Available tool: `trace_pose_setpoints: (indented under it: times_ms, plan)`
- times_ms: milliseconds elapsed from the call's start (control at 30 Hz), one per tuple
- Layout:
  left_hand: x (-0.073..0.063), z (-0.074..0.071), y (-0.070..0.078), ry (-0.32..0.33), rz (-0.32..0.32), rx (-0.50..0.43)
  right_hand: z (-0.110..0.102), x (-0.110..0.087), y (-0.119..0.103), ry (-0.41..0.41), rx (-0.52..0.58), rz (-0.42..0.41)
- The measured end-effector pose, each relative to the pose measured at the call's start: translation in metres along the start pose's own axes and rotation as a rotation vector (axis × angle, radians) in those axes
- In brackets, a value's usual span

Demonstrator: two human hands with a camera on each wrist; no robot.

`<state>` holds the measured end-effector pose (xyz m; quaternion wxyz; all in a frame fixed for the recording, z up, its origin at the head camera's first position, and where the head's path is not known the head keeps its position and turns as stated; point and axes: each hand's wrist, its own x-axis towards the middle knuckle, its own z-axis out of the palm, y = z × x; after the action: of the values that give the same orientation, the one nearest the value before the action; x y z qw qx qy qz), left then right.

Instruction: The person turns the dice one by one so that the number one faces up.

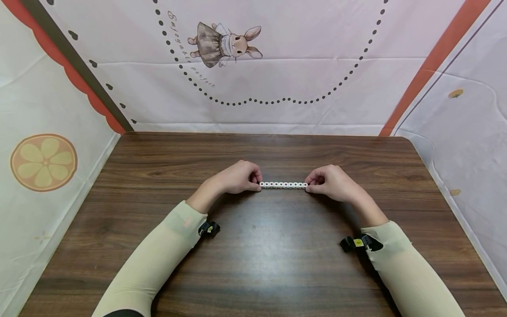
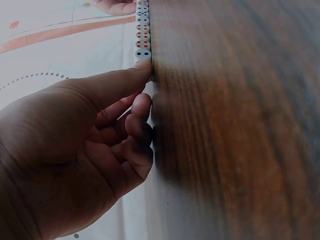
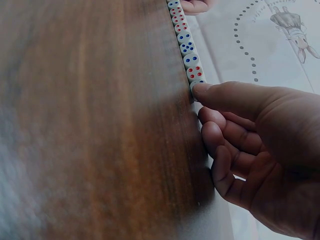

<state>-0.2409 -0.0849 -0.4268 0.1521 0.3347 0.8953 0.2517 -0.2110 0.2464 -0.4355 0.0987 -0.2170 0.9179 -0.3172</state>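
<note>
White dice [image 1: 283, 185] stand side by side in one straight row on the wooden table. Their near faces show red and blue pips in both wrist views. My left hand [image 1: 239, 177] pinches the row's left end between thumb and fingers, the thumb lying over the near face of the end die. At the opposite end my right hand [image 1: 332, 181] pinches the last die [image 3: 194, 91], whose face is mostly behind the thumb. The other fingers of both hands are curled in close to the tabletop.
A dark wood-grain table [image 1: 261, 251] extends in front of the row. Printed white cloth [image 1: 301, 79] hangs behind the far edge and along both sides. Each forearm wears a pale sleeve [image 1: 158, 251] with a black wrist camera [image 1: 208, 228].
</note>
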Motion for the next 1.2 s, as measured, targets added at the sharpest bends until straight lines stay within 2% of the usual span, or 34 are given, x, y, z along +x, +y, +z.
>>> trace_pose_setpoints:
  times_ms: [700, 1200]
  plan:
    - [0.0002, 0.0030, -0.0032, 0.008, 0.008, -0.002, 0.0021, 0.0017, 0.0007, 0.003, -0.005, -0.020]
    - [-0.0063, -0.0016, -0.0021, -0.001, -0.015, -0.058, -0.0007, 0.0001, -0.0009, -0.006, 0.015, -0.022]
